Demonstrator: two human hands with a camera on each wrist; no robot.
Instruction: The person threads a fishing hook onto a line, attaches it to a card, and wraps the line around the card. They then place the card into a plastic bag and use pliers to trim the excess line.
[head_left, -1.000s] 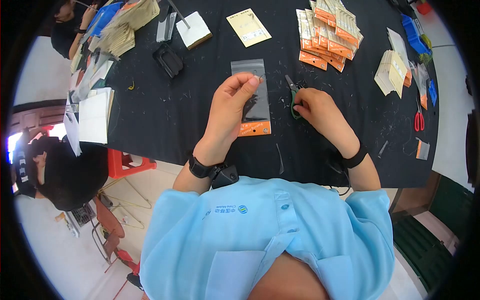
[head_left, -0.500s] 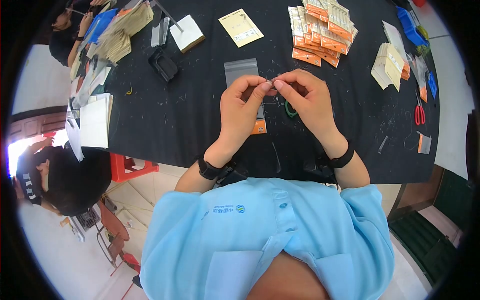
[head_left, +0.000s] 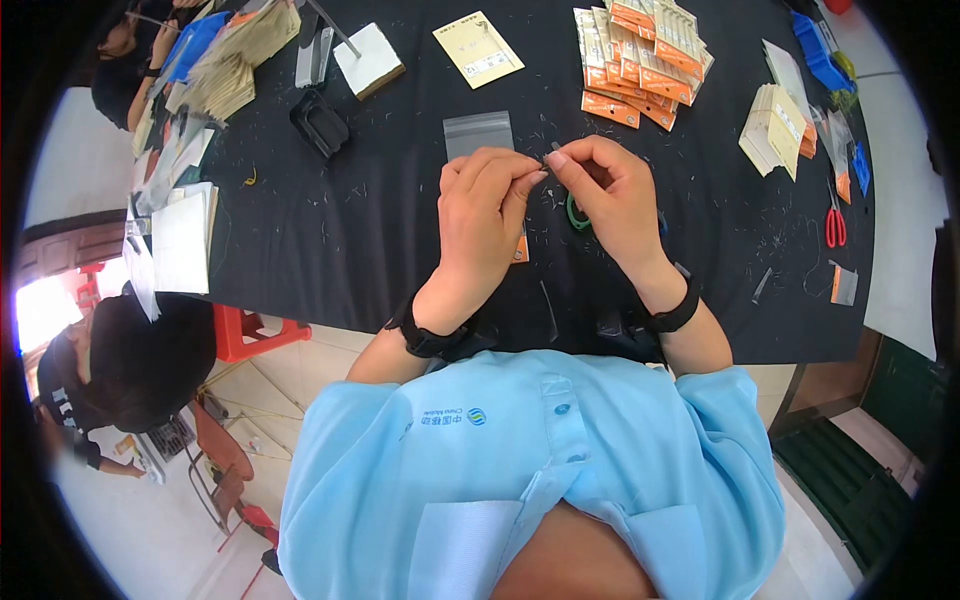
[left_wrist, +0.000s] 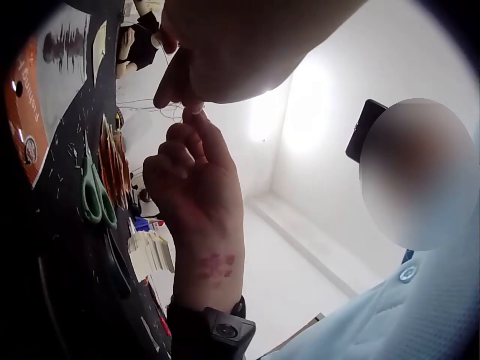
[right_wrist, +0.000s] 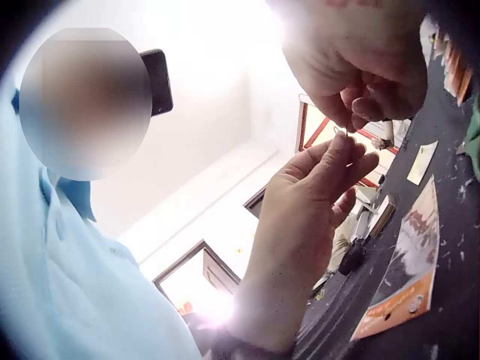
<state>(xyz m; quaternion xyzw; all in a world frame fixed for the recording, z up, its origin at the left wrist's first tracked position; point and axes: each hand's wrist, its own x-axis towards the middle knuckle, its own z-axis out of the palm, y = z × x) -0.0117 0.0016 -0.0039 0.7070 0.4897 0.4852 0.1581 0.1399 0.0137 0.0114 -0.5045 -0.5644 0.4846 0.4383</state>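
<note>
My left hand and right hand meet fingertip to fingertip over the black-covered table. In the right wrist view a small fish hook shows at the left thumb and forefinger, which pinch it. My right thumb and forefinger pinch close beside it, on what looks like thin fishing line; exactly what they grip is mostly hidden. Under the hands lies a clear packet with an orange strip, partly covered by the left hand. Green-handled scissors lie beside the packet, below the right hand.
Orange-and-cream packets are piled at the back, with a cream card to their left. A black tray and white block stand farther left. Red-handled scissors and stacked cards lie right. Line scraps litter the cloth.
My right hand has left the green scissors and come over to the left hand, and their fingertips now meet. The left fingers have since closed farther over the small hook.
</note>
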